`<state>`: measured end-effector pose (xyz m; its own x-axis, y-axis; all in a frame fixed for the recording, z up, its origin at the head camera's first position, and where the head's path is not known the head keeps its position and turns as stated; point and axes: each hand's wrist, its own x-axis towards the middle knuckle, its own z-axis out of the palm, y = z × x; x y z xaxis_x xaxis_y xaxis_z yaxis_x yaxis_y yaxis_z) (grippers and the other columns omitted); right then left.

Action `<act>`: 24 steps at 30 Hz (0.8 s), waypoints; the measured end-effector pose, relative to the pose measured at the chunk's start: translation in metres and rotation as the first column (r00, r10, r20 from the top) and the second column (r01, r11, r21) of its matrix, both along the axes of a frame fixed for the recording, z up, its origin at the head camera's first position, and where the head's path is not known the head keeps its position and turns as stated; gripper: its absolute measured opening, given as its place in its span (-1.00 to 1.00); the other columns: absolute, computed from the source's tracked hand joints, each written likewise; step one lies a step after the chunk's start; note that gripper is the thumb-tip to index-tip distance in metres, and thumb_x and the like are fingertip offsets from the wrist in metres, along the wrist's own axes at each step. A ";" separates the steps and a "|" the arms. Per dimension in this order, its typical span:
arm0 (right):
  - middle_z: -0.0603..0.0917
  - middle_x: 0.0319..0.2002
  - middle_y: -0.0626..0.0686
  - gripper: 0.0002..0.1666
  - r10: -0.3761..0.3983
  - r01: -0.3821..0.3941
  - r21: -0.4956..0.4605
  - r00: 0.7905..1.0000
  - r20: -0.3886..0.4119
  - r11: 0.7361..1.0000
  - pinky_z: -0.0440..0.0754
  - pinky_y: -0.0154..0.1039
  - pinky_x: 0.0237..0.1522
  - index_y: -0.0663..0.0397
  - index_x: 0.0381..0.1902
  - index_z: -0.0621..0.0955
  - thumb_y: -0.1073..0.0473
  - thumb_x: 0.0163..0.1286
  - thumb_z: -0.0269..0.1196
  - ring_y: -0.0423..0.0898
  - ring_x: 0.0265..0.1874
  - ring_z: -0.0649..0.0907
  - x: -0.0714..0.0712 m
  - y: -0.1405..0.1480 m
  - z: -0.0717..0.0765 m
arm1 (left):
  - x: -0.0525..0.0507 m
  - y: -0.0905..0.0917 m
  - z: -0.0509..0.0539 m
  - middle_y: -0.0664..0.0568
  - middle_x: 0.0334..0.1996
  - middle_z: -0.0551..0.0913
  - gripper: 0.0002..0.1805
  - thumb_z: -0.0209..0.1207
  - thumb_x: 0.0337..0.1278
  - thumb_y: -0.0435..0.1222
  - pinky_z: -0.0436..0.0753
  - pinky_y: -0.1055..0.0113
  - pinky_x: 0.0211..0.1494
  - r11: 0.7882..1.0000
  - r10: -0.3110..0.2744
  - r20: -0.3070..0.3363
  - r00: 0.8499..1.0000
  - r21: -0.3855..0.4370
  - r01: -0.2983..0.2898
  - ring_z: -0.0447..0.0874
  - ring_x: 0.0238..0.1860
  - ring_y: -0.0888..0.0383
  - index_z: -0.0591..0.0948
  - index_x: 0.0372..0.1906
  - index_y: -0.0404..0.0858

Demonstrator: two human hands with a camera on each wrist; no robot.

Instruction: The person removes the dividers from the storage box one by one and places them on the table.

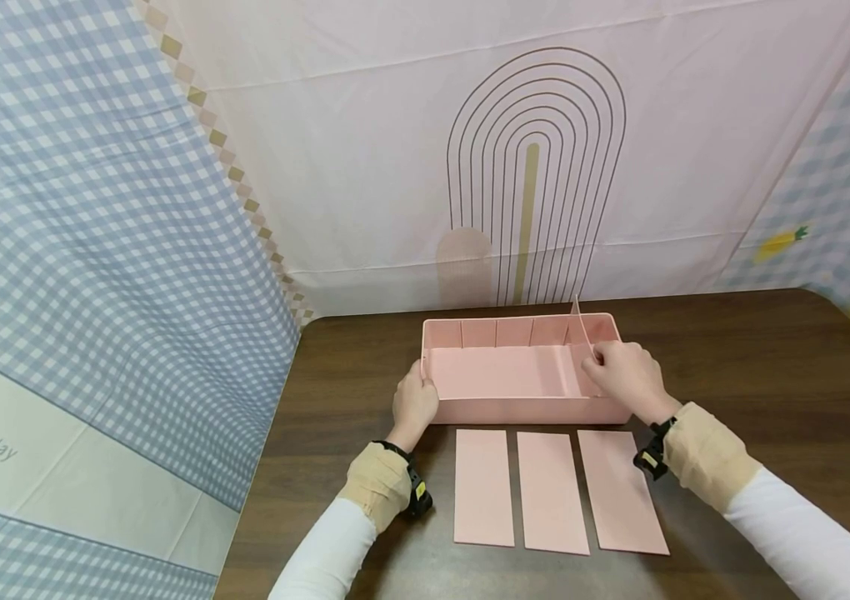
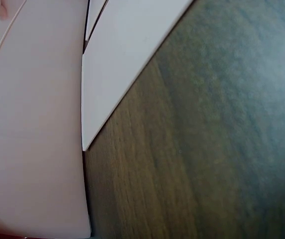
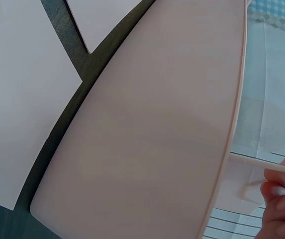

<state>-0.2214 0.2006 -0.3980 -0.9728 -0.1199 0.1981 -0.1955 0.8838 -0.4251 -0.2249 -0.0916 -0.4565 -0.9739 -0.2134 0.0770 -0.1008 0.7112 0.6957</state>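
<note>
A long pink open box (image 1: 515, 410) stands on the table, with slots along its inner far wall. At its left end my left hand (image 1: 415, 404) grips the side wall near the front corner. My right hand (image 1: 627, 379) is over the right end and pinches a thin pink divider (image 1: 584, 331), which rises tilted above the rim. In the right wrist view the curled fingers (image 3: 281, 204) hold the divider's edge (image 3: 251, 162). Whether the divider's lower edge sits in a slot, I cannot tell. The left hand is outside the left wrist view, where the box's front wall (image 2: 33, 124) shows.
Three flat pink dividers, the left one (image 1: 483, 487), the middle one (image 1: 551, 492) and the right one (image 1: 622, 490), lie side by side in front of the box. The dark wooden table (image 1: 755, 383) meets a hanging patterned cloth (image 1: 365, 167) at the back.
</note>
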 end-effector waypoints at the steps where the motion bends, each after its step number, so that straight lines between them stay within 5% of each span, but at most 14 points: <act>1: 0.19 -0.85 -0.10 -0.63 0.000 0.000 0.000 1.000 -0.002 1.000 0.07 -0.35 -0.79 0.00 -0.84 0.22 0.20 0.13 -0.03 -0.18 -0.83 0.21 0.000 0.000 0.001 | 0.000 0.000 0.000 -0.18 -0.01 0.55 -0.56 -0.19 0.14 -0.34 0.47 -0.01 -0.08 1.000 0.001 0.002 1.000 -0.001 -0.001 0.53 -0.04 -0.14 0.39 0.15 -0.26; 24: 0.17 -0.84 -0.10 -0.64 -0.001 0.001 0.005 0.997 -0.073 1.000 0.05 -0.36 -0.79 0.00 -0.83 0.22 0.22 0.11 -0.02 -0.18 -0.83 0.19 0.002 0.001 0.007 | 0.000 -0.001 0.000 -0.17 -0.01 0.55 -0.56 -0.21 0.16 -0.32 0.48 -0.01 -0.10 1.000 -0.003 -0.003 1.000 -0.002 0.003 0.54 -0.05 -0.14 0.39 0.15 -0.24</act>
